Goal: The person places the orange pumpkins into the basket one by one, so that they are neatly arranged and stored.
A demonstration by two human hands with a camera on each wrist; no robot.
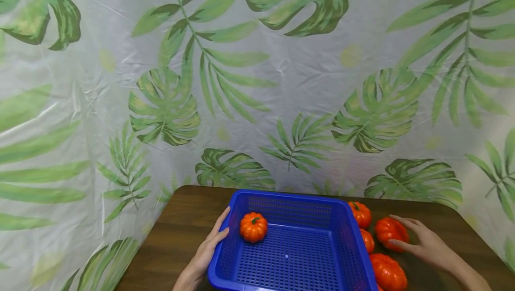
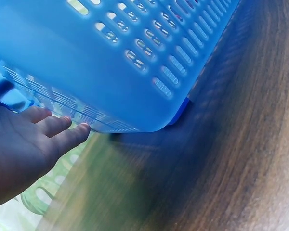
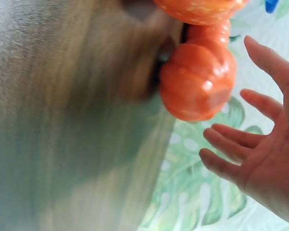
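**On the brown table [image 1: 165, 242], a shiny pumpkin [image 1: 387, 232] near the right hand [image 1: 428, 244]**

The pumpkin lies on the table, to the right of a blue basket [image 1: 281, 195]. It is round, orange-red and very glossy, with soft ribs along its sides and bright spots of light on its skin. The right hand reaches to it with fingers apart; in the right wrist view, some space is seen between these fingers and the nearest pumpkin, so nothing is clamped. Other orange pumpkins [image 1: 388, 273] stand between this one and the basket, or just beside its right wall. Inside the basket, near the far left corner, sits a stemmed pumpkin [image 1: 253, 229], its short stem green. The left hand [image 1: 207, 248] is at the basket's left side, fingers rather straight, not closed around it. Behind hangs a pale leaf-patterned cloth [image 1: 297, 81].
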